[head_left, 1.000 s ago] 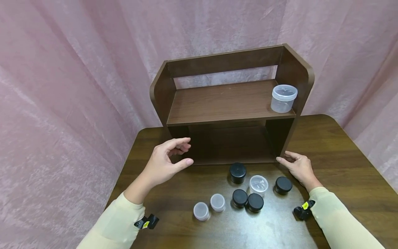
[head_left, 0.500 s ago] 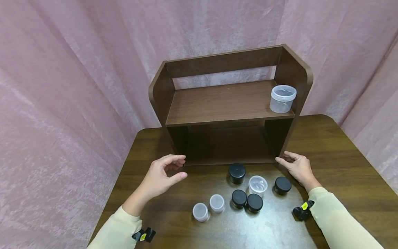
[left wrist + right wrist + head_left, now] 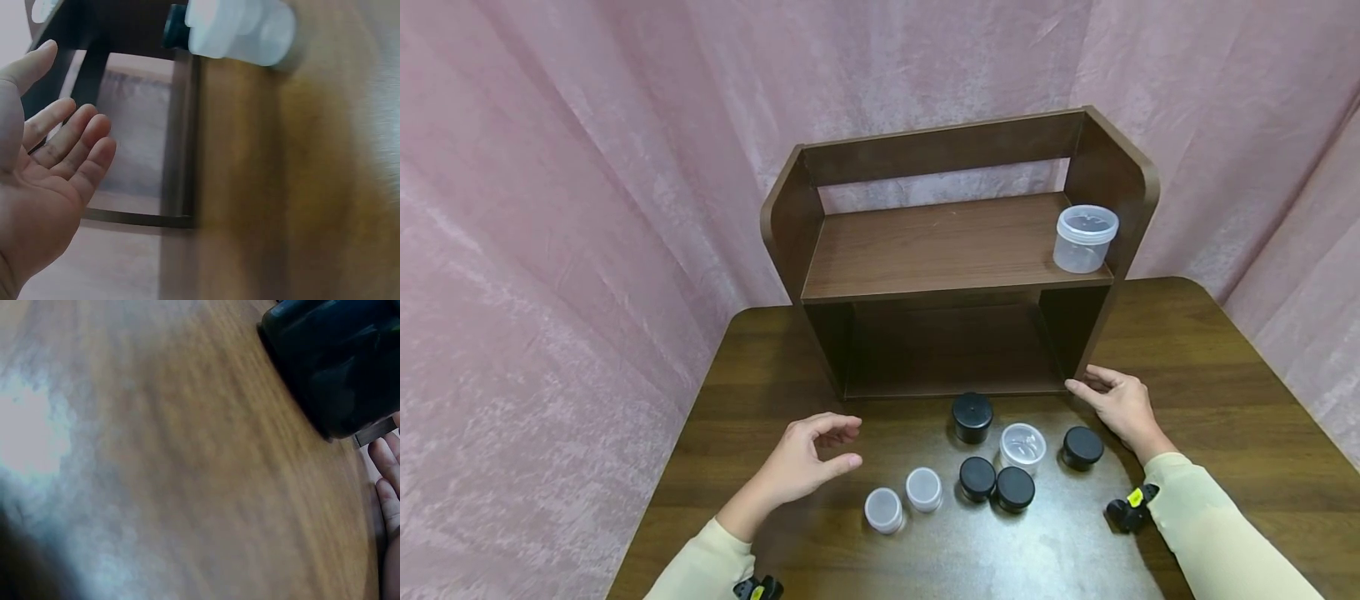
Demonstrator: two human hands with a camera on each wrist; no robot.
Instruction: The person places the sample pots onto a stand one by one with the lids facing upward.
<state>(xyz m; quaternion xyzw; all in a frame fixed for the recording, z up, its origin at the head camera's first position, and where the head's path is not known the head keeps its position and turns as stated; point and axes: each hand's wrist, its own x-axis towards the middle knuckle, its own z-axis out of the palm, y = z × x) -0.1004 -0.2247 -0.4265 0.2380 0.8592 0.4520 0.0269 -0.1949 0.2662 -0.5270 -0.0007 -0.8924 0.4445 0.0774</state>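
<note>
A brown two-tier shelf (image 3: 925, 250) stands at the back of the wooden table. My right hand (image 3: 1118, 404) pinches the lower front corner of its right side panel, thumb in front and fingers on the outer side. My left hand (image 3: 811, 458) hovers in front of the shelf's left side, fingers loosely bent and apart from the thumb, holding nothing. Closest to it are two small jars with whitish lids, a left one (image 3: 884, 510) and a right one (image 3: 924, 489). A clear jar (image 3: 1081, 240) sits at the right end of the upper shelf.
On the table stand several black-lidded jars: one near the shelf (image 3: 973, 417), two side by side, a left one (image 3: 977, 478) and a right one (image 3: 1015, 488), and one by my right hand (image 3: 1082, 447). Among them is a clear jar (image 3: 1022, 447). A pink curtain (image 3: 587, 208) hangs behind.
My left hand has come down and away from the shelf's left side toward the table front. My right hand stays at the shelf's lower right corner. The jars have not moved.
</note>
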